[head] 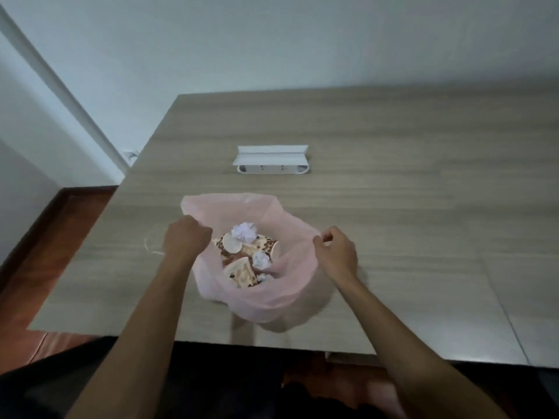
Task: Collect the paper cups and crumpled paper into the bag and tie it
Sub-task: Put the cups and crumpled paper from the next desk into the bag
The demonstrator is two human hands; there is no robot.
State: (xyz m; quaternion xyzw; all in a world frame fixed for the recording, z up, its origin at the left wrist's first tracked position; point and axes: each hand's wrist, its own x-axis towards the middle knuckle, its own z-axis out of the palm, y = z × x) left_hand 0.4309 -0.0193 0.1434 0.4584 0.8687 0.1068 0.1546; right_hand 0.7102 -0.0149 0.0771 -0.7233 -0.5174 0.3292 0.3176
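L hand (185,237) & R hand (336,251) grip opposite rim edges of pink bag (272,300), near table (393,207) front edge.

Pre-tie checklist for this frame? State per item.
1. Paper cups inside the pink bag: ok.
2. Crumpled paper inside the bag: ok.
3. No cups or paper left on the table: ok for the part in view.
4. Left hand grips the bag rim: ok.
5. Right hand pinches the opposite rim: ok.
6. Bag mouth gathered for the knot: not ok, it is wide open.
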